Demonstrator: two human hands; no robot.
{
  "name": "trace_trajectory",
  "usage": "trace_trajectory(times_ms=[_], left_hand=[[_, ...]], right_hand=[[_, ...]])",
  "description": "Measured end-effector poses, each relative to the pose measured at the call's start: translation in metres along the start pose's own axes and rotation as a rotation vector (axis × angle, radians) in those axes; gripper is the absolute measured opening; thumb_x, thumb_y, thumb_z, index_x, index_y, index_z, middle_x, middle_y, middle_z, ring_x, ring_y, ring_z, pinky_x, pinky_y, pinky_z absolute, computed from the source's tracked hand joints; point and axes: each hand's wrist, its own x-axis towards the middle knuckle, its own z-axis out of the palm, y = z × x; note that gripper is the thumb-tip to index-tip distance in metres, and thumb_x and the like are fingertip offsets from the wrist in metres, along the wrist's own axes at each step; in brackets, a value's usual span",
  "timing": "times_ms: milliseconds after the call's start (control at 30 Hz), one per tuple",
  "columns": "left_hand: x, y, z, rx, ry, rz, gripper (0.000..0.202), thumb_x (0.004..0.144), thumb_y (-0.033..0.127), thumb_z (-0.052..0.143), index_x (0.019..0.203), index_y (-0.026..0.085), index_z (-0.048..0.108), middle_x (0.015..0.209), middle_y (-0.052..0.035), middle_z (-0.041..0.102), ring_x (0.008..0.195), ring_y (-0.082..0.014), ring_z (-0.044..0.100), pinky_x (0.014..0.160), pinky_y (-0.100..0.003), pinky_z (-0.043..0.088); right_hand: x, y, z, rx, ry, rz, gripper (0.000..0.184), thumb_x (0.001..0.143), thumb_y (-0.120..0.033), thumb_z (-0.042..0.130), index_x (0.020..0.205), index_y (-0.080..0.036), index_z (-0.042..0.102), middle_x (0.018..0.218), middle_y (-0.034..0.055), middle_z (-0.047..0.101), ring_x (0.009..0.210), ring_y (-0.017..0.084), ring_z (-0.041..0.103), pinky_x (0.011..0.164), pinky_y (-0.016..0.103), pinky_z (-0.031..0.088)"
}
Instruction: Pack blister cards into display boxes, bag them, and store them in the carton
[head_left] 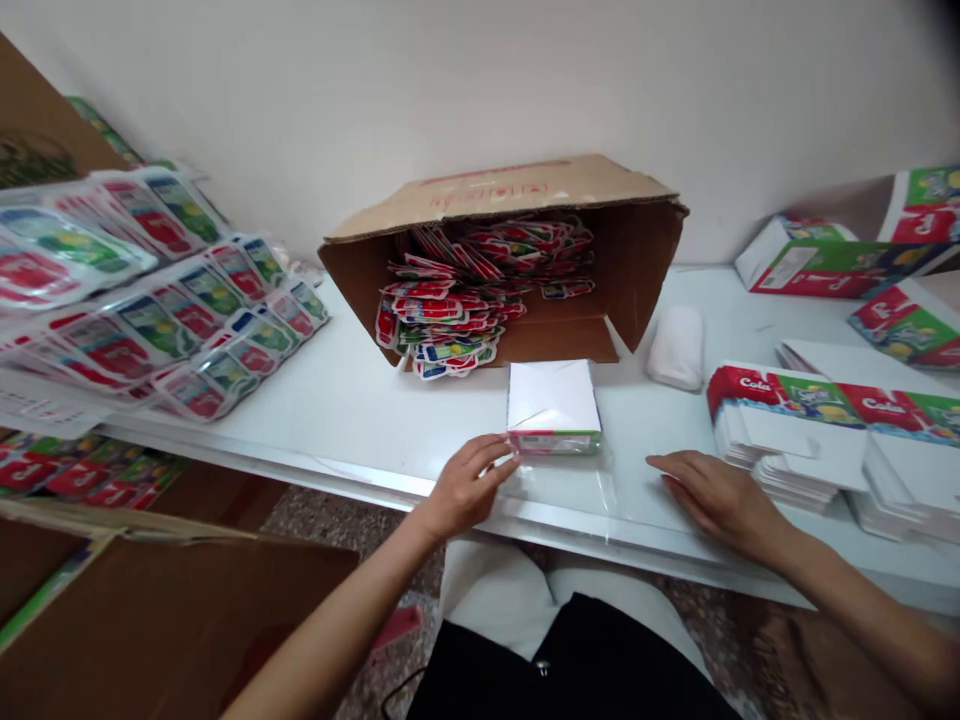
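A small white-topped box [555, 397] with a red and green printed side lies on the white table. Clear plastic film [577, 490] surrounds it and spreads loosely toward the table's front edge. At the box's front left corner, my left hand [469, 485] has its thumb and fingertips close together on the film. My right hand [712, 497] rests on the table to the right, fingers stretched out and holding nothing. Beside it is a stack of flat printed cartons [795, 440]. Behind the small box, an open cardboard box [645, 270] lies on its side, holding many red and green printed pouches [457, 315].
Plastic-wrapped bundles of printed pieces [165, 310] are piled at the left. A white wrapped roll or block [676, 347] sits right of the cardboard box. Folded printed cartons [825, 265] stand at the back right. A large cardboard box [165, 610] is below the table's left edge.
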Motion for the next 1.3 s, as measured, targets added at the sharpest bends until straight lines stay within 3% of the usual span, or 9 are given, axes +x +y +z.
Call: trace_trajectory(times_ms=[133,233,367,500,633,767,967,1167,1300], left_hand=[[-0.02,-0.011,-0.022,0.181,-0.163,0.067,0.057,0.087,-0.001,0.05,0.133,0.031,0.05,0.134,-0.0093,0.057,0.131,-0.0245,0.047,0.106,-0.047,0.044],[-0.01,-0.015,-0.027,0.138,-0.314,0.176,0.057,0.087,0.002,0.055,0.133,0.037,0.05,0.144,-0.0045,0.049,0.137,-0.023,0.041,0.116,-0.052,0.028],[0.013,-0.019,-0.026,-0.002,-0.448,0.247,0.035,0.093,0.01,0.05,0.122,0.027,0.059,0.146,-0.0045,0.047,0.14,-0.0202,0.035,0.12,-0.05,0.02],[0.012,-0.022,-0.022,-0.153,-0.477,0.142,0.029,0.093,0.01,0.048,0.114,0.022,0.062,0.146,-0.0066,0.047,0.138,-0.0183,0.038,0.119,-0.044,0.027],[-0.006,-0.025,-0.01,-0.194,-0.417,0.069,0.02,0.089,0.01,0.053,0.098,0.022,0.067,0.138,-0.0113,0.055,0.132,-0.0233,0.047,0.114,-0.047,0.033],[-0.008,-0.027,0.0,-0.157,-0.352,0.016,0.021,0.088,0.011,0.055,0.094,0.027,0.067,0.13,-0.0075,0.063,0.128,-0.0236,0.051,0.114,-0.052,0.032],[0.006,-0.034,0.0,-0.209,-0.296,0.094,0.016,0.089,0.011,0.052,0.087,0.022,0.063,0.138,-0.0108,0.056,0.135,-0.02,0.043,0.111,-0.045,0.038],[0.009,-0.019,0.024,-0.121,0.092,-0.022,0.015,0.088,0.01,0.044,0.084,0.02,0.054,0.128,-0.0172,0.063,0.114,-0.0204,0.064,0.088,-0.04,0.05],[0.012,-0.005,0.033,-0.095,0.25,-0.138,0.015,0.084,0.008,0.045,0.086,0.021,0.052,0.128,-0.0142,0.063,0.111,-0.0222,0.065,0.099,-0.048,0.038]], right_hand=[[0.008,0.002,-0.005,-0.048,-0.131,-0.178,0.051,0.093,-0.007,0.037,0.135,-0.032,0.051,0.101,0.0054,0.069,0.083,0.018,0.063,0.072,0.032,0.049],[0.03,-0.004,-0.002,-0.002,-0.136,-0.309,0.05,0.094,-0.006,0.039,0.132,-0.034,0.054,0.106,0.0047,0.07,0.09,0.018,0.064,0.083,0.037,0.05],[0.053,-0.006,0.001,0.048,-0.063,-0.463,0.032,0.094,-0.009,0.045,0.111,-0.028,0.064,0.131,0.0039,0.061,0.12,0.022,0.056,0.099,0.047,0.047],[0.065,-0.004,0.001,0.141,-0.069,-0.512,0.023,0.093,-0.011,0.049,0.099,-0.026,0.065,0.136,0.0018,0.058,0.131,0.019,0.047,0.107,0.048,0.044],[0.066,-0.003,0.003,0.164,-0.034,-0.558,0.02,0.091,-0.008,0.051,0.095,-0.022,0.065,0.134,0.0048,0.059,0.132,0.02,0.046,0.106,0.047,0.045],[0.062,-0.002,0.005,0.105,0.058,-0.543,0.012,0.087,-0.015,0.063,0.093,-0.025,0.066,0.128,0.0057,0.064,0.126,0.023,0.053,0.102,0.046,0.05],[0.071,-0.001,0.001,0.291,-0.041,-0.494,0.019,0.088,-0.007,0.051,0.085,-0.021,0.063,0.139,0.0079,0.054,0.131,0.023,0.047,0.1,0.042,0.052],[0.082,-0.004,-0.005,0.425,0.047,-0.354,0.018,0.085,-0.007,0.053,0.088,-0.021,0.063,0.129,0.0107,0.062,0.119,0.022,0.059,0.095,0.035,0.055],[0.084,-0.003,0.0,0.543,0.096,-0.16,0.019,0.087,-0.008,0.051,0.078,-0.02,0.062,0.116,0.0096,0.068,0.102,0.02,0.066,0.084,0.031,0.057]])
